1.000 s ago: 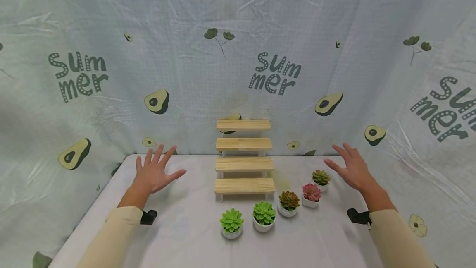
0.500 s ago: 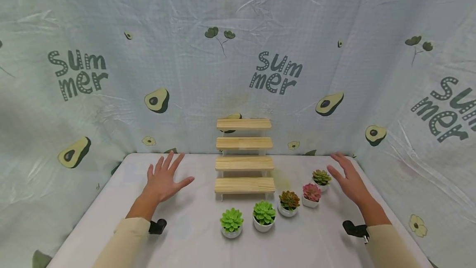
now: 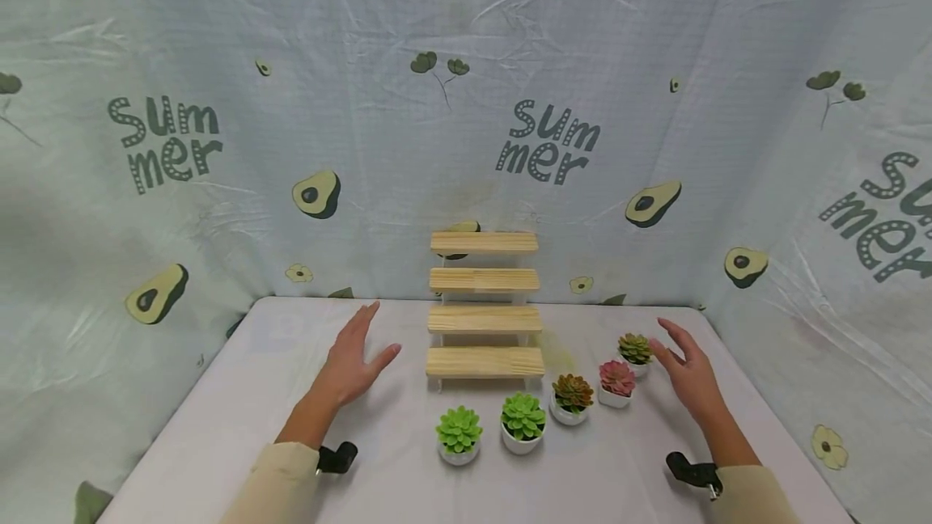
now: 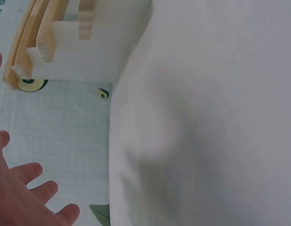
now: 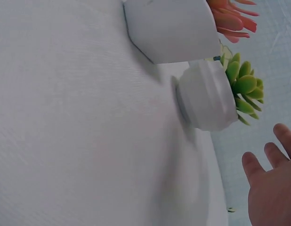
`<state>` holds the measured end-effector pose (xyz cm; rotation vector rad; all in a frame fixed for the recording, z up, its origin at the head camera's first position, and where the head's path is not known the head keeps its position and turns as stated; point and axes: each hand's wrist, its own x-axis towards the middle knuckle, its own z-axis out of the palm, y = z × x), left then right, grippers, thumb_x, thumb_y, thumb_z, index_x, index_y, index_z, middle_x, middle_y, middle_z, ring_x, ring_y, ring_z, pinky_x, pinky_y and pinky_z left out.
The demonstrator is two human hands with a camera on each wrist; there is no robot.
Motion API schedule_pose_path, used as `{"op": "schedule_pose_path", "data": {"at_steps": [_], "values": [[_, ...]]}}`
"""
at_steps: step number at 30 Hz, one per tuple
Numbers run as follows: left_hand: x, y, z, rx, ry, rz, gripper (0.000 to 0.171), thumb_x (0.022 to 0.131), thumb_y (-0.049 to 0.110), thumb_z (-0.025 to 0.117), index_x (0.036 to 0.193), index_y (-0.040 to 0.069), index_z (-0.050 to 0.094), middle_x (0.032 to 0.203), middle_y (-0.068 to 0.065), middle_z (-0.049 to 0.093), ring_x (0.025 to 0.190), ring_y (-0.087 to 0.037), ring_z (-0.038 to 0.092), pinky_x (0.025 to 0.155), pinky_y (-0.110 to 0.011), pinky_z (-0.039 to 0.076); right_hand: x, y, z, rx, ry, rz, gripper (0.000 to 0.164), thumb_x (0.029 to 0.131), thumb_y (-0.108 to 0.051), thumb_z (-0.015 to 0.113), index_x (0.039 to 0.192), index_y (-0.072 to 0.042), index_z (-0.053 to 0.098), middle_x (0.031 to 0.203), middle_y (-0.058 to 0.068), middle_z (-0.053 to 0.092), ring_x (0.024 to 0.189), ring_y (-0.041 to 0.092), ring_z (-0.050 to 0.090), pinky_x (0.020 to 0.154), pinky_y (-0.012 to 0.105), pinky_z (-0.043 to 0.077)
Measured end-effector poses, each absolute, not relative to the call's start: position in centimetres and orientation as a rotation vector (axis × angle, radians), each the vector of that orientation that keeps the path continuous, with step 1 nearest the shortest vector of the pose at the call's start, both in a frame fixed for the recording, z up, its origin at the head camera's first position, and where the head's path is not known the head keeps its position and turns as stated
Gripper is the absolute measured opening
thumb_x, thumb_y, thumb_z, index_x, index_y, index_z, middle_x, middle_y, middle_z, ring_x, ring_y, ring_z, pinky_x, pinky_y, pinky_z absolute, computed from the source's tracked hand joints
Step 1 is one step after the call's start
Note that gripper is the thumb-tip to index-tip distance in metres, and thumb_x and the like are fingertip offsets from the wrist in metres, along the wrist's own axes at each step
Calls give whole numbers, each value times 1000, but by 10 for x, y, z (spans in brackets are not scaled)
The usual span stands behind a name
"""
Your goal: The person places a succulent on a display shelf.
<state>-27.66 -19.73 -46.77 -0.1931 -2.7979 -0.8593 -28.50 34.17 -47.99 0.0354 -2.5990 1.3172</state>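
My left hand (image 3: 351, 362) hovers above the table to the left of a four-step wooden rack (image 3: 485, 362), fingers extended and thumb apart, holding nothing. On the right, my right hand (image 3: 690, 372) is beside a dark green succulent (image 3: 635, 348) in a round white pot, its thumb close to the leaves; whether they touch I cannot tell. The right wrist view shows this pot (image 5: 206, 96) with the fingers spread beyond it. A pink succulent (image 3: 616, 378) in an angular white pot stands just in front of it.
A brownish-orange succulent (image 3: 572, 395) and two bright green succulents, one in the middle (image 3: 523, 419) and one further left (image 3: 459, 431), curve round the rack's front right. A printed cloth (image 3: 393, 144) hangs behind the white table (image 3: 393, 459).
My left hand has moved right and slightly down, towards the rack. My right hand has come down nearer the dark green succulent. The potted plants and rack have stayed in place.
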Motion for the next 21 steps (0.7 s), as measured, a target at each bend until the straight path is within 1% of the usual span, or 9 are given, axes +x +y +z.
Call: {"op": "schedule_pose_path", "data": {"at_steps": [3,7,10,12,13,15,18,19,21], "values": [[-274,-187,-472,-137,-2778,-1071,83,88,60,52,151,22,14,156,-11,19,142,-33,20,114,-58,22,-283,342,-487,2,-2573,1338,60,96,-41,50,148,-20,30,154,12,25,141,35,21,105,62,30],[-272,-176,-480,-67,-2760,-1235,82,87,64,50,151,23,18,155,-8,23,142,-32,23,114,-55,24,-279,342,-496,7,-2552,1410,64,94,-43,54,146,-14,32,151,14,31,140,35,25,106,62,30],[-271,-168,-485,-65,-2719,-1353,79,88,62,50,149,20,23,153,-8,29,141,-31,26,113,-52,29,-277,343,-500,7,-2547,1483,69,92,-44,56,147,-12,29,151,15,31,139,37,25,106,64,28],[-271,-163,-488,-74,-2678,-1442,76,88,60,50,147,18,28,150,-8,34,139,-29,30,111,-50,33,-276,344,-503,2,-2561,1500,71,92,-45,56,148,-13,27,151,14,32,138,35,27,107,60,30],[-271,-160,-489,-82,-2646,-1494,73,89,58,51,146,17,31,148,-9,37,138,-30,33,110,-49,35,-275,344,-505,0,-2581,1497,72,91,-46,56,149,-14,25,151,12,32,138,34,28,108,54,34],[-272,-154,-491,-75,-2603,-1605,69,90,56,52,144,17,35,144,-8,43,134,-28,39,107,-48,40,-276,345,-507,4,-2614,1502,74,91,-46,57,149,-15,22,152,11,31,138,32,30,108,35,41],[-273,-145,-492,-65,-2544,-1761,61,92,48,54,142,16,39,140,-9,48,126,-28,48,100,-44,48,-277,348,-511,52,-2652,1517,78,90,-44,59,150,-13,19,152,11,29,137,33,30,93,6,41],[-273,-143,-493,-68,-2522,-1807,58,93,44,55,141,14,40,139,-10,48,124,-28,51,97,-43,50,-277,348,-513,72,-2652,1535,79,90,-42,60,150,-12,19,153,12,28,137,33,29,88,1,37],[-274,-139,-494,-40,-2492,-1881,54,94,37,57,140,12,42,137,-11,50,118,-26,55,92,-38,54,-278,349,-515,110,-2636,1587,80,89,-39,63,150,-11,18,153,15,26,138,36,28,84,-3,35]]}}
